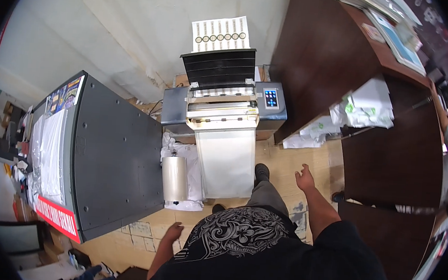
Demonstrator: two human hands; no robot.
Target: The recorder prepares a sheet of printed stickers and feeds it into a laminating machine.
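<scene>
My right hand [303, 177] hangs in the air above the floor, right of my leg. It is open, thumb apart from the fingers, with nothing in it. Low at my left side is my left hand [174, 231], loosely open, with no object visible in it. Before me stands a grey paper-handling machine [222, 110], its black tray [217, 68] raised at the back. A sheet printed with rows of labels [221, 34] leans on that tray. A small touch screen [271, 98] glows at the machine's right end. From the front a long white tray [225, 164] slopes towards me.
A large roll of pale film [174, 179] stands left of the white tray, nearest my left hand. A tall dark grey cabinet [115, 147] fills the left. At right are a dark brown wooden desk [325, 58] and crumpled white paper or bags [366, 108].
</scene>
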